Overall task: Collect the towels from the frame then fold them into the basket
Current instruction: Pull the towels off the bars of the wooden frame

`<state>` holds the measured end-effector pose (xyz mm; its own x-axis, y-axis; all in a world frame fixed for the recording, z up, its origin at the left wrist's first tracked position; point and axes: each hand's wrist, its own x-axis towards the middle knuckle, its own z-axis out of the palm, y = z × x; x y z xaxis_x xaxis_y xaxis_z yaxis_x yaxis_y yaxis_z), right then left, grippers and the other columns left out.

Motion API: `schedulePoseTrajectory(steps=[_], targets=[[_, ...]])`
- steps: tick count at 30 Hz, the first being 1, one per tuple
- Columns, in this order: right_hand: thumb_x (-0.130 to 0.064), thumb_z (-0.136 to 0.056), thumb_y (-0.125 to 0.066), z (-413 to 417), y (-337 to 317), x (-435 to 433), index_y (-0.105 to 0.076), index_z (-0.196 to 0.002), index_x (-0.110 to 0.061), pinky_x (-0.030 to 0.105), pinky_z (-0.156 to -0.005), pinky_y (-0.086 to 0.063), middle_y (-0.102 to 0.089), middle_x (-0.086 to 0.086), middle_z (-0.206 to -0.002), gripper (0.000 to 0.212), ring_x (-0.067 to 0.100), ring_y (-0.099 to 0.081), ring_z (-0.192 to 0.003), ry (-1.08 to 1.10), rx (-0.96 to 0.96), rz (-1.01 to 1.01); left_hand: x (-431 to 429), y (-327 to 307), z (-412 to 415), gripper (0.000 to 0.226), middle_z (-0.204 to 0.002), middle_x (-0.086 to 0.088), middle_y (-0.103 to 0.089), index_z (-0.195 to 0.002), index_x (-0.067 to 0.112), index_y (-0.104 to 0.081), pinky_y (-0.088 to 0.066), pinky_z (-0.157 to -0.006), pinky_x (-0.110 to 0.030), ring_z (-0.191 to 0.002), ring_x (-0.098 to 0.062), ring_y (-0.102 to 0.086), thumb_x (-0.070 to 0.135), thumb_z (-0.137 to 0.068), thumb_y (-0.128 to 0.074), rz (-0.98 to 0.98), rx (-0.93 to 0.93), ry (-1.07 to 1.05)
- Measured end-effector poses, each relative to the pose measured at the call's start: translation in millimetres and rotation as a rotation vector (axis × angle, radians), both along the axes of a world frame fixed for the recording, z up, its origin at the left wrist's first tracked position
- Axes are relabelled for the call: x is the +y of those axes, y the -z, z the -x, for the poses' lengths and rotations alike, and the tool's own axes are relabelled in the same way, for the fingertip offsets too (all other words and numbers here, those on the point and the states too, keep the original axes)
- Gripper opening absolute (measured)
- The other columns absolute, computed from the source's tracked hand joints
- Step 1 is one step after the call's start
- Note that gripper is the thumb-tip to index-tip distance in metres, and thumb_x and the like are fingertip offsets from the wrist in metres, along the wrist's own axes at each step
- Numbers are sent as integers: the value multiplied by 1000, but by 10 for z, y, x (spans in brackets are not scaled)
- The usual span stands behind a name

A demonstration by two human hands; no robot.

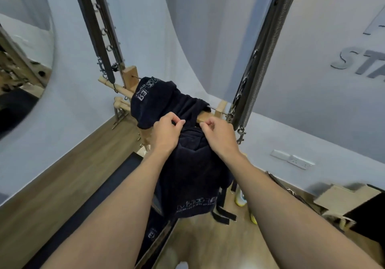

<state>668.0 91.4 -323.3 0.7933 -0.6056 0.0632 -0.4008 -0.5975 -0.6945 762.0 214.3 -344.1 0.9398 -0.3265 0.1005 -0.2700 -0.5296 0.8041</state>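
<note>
Two dark navy towels with white lettering hang over a wooden bar of the frame. The nearer towel drapes down towards me. My left hand pinches its top edge on the left, and my right hand pinches the same edge on the right, both right by the bar. The farther towel lies bunched over the bar behind my hands, untouched. No basket is in view.
Two black metal uprights with springs and chains flank the bar, another upright on the left. A white wall is behind, with a socket. Black straps dangle under the towel. A cardboard box sits at right on the wooden floor.
</note>
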Motion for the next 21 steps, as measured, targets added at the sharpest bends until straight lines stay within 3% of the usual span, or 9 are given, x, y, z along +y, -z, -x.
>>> schedulePoseTrajectory(steps=[2,6,10,12,15,18,21], targets=[[-31,-94,-57,-218,99,-168,-63,-81,-23,30,-68,-42,-63,-6,-75,17,17,-58,-76,7,13,-4,-140,115,-192,25,-62,0,-62,-70,26,-55,-42,-68,-33,-64,-18,-56,34,-91,-65,-16,27,0],[-31,-95,-53,-711,312,-466,-64,-87,-22,29,-66,-33,-61,-6,-79,16,17,-51,-79,46,64,-60,-396,303,-587,26,-70,6,-61,-70,26,-53,-36,-71,-30,-77,-22,-58,33,-93,-64,-72,73,-42],[-38,-94,-52,-1111,591,-729,-62,-97,-28,36,-81,-46,-66,-5,-99,15,22,-60,-98,124,118,-131,-637,446,-842,24,-58,8,-54,-73,21,-57,-38,-64,-30,-62,-14,-52,33,-93,-63,-129,95,-61],[-38,-96,-52,-1255,724,-848,-62,-108,-20,35,-84,-43,-66,0,-110,24,26,-60,-106,148,171,-146,-771,522,-958,24,-56,7,-53,-76,19,-59,-38,-58,-30,-58,-12,-50,34,-93,-63,-178,105,-54],[-42,-95,-54,-1438,896,-976,-63,-106,-11,34,-79,-42,-66,4,-112,35,31,-61,-106,135,248,-153,-945,613,-1066,22,-59,5,-55,-81,18,-60,-38,-56,-29,-57,-12,-51,36,-94,-62,-239,125,-25],[-49,-94,-53,-1588,988,-977,-59,-95,-14,39,-83,-49,-66,8,-103,36,33,-61,-101,89,332,-150,-1070,712,-1124,20,-81,1,-67,-94,18,-66,-49,-67,-33,-76,-17,-61,37,-92,-64,-318,145,48],[-46,-94,-53,-1643,1042,-955,-61,-101,-16,45,-88,-51,-66,10,-105,32,34,-60,-103,51,375,-167,-1116,827,-1161,27,-102,-4,-71,-111,17,-69,-52,-84,-36,-96,-22,-64,35,-92,-64,-334,179,90]])
